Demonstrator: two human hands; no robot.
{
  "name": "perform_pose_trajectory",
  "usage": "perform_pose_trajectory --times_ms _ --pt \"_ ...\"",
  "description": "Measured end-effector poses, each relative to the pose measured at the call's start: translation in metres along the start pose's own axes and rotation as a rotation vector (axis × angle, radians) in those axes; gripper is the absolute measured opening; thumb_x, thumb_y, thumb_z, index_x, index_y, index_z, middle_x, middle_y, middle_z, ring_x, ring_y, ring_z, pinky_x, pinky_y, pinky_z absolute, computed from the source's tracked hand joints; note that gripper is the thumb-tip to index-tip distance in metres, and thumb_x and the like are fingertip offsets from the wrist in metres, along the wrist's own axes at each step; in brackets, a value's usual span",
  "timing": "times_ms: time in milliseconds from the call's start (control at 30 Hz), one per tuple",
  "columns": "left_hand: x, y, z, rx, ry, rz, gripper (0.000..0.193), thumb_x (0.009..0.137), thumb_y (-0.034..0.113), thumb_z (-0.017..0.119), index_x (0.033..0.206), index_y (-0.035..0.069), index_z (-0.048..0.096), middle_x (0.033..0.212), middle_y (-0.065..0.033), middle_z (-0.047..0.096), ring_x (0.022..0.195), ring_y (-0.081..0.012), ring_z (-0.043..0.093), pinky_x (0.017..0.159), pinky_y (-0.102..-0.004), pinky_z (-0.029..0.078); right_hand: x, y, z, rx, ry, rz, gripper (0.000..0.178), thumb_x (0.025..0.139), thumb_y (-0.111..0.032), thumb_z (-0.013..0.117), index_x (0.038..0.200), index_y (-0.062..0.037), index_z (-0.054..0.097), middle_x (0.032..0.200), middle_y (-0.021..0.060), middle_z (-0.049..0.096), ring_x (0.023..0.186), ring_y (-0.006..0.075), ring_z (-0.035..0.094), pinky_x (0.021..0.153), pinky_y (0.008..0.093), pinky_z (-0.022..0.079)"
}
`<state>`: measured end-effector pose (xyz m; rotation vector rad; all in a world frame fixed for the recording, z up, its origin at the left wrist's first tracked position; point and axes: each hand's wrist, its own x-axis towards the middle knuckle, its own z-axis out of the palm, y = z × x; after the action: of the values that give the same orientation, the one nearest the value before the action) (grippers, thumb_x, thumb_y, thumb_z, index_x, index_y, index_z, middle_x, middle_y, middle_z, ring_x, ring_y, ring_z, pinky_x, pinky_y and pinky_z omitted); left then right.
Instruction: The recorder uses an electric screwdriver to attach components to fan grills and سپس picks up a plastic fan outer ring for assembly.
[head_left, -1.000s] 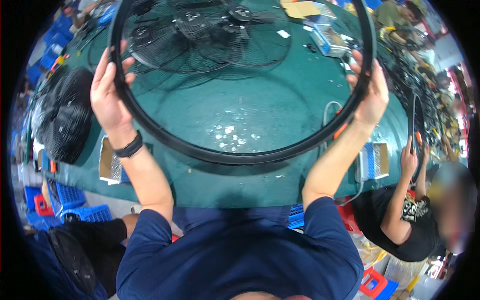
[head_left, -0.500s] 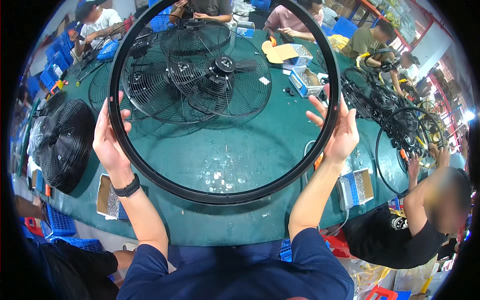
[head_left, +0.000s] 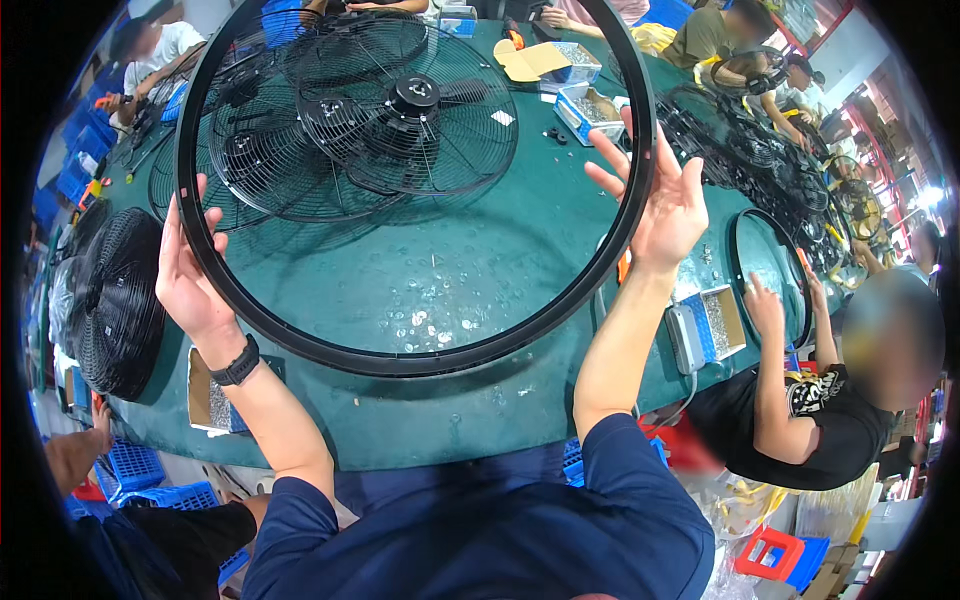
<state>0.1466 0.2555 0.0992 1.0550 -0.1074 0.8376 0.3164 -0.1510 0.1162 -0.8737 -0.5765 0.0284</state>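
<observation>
A large thin black ring (head_left: 420, 364), wide as a fan guard, is held up in front of me, above the green table. My left hand (head_left: 196, 292), with a dark watch on its wrist, supports the ring's left side, fingers reaching up along the band. On the opposite side my right hand (head_left: 668, 222) bears the band between thumb and loosely spread fingers. Through the ring I see black wire fan guards (head_left: 470, 165) lying overlapped on the table, with a fan motor and blades (head_left: 413, 97) among them.
At my left stands a domed black fan guard (head_left: 112, 305). Open boxes of small hardware lie at left (head_left: 207, 400), at right (head_left: 722, 322) and farther back (head_left: 588, 110). A co-worker (head_left: 830, 430) at right handles another black ring (head_left: 738, 255). More fan parts (head_left: 740, 150) pile up behind.
The ring and both my hands sit slightly higher and farther left in the picture, as the whole view has shifted. The co-worker at right has drawn their ring nearer, both hands at it.
</observation>
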Motion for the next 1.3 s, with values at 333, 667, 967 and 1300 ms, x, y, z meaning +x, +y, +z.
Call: perform_pose_trajectory --times_ms 333,667,967,1300 --pt "0.003 -0.004 0.0 -0.063 0.001 -0.036 0.042 0.093 0.013 0.039 0.128 -0.009 0.041 0.129 -0.026 0.046 0.094 -0.0258 0.063 0.062 -0.0271 0.056 0.005 0.002 -0.004 0.059 -0.006 0.03 0.07 0.096 -0.047 0.02 0.136 0.0091 0.029 0.143 0.0256 0.027 0.124 0.055 0.031 0.094 0.0601 0.04" --pt "0.002 -0.007 -0.005 0.005 0.039 -0.086 0.044 0.091 0.012 0.039 0.131 -0.008 0.039 0.13 -0.0247 0.046 0.095 -0.0255 0.062 0.066 -0.0287 0.052 0.007 0.012 -0.01 0.118 -0.01 0.081 0.067 0.096 -0.044 0.024 0.134 0.0098 0.033 0.144 0.026 0.023 0.128 0.0542 0.023 0.096 0.0613 0.037" --pt "0.005 -0.012 -0.001 -0.007 0.071 -0.141 0.042 0.091 0.011 0.041 0.129 -0.009 0.041 0.129 -0.0253 0.047 0.094 -0.0255 0.062 0.064 -0.0273 0.05 0.014 0.013 -0.015 0.09 0.072 0.142 0.069 0.096 -0.048 0.022 0.134 0.0088 0.033 0.137 0.0219 0.038 0.123 0.0503 0.036 0.094 0.0604 0.04" --pt "0.005 -0.01 -0.015 -0.101 0.029 -0.213 0.042 0.093 0.008 0.039 0.132 -0.008 0.037 0.131 -0.0242 0.046 0.095 -0.0263 0.062 0.063 -0.0272 0.051 0.014 0.026 -0.025 0.223 0.062 0.188 0.071 0.096 -0.05 0.017 0.132 0.0077 0.038 0.133 0.0224 0.043 0.12 0.0474 0.042 0.095 0.0602 0.039"
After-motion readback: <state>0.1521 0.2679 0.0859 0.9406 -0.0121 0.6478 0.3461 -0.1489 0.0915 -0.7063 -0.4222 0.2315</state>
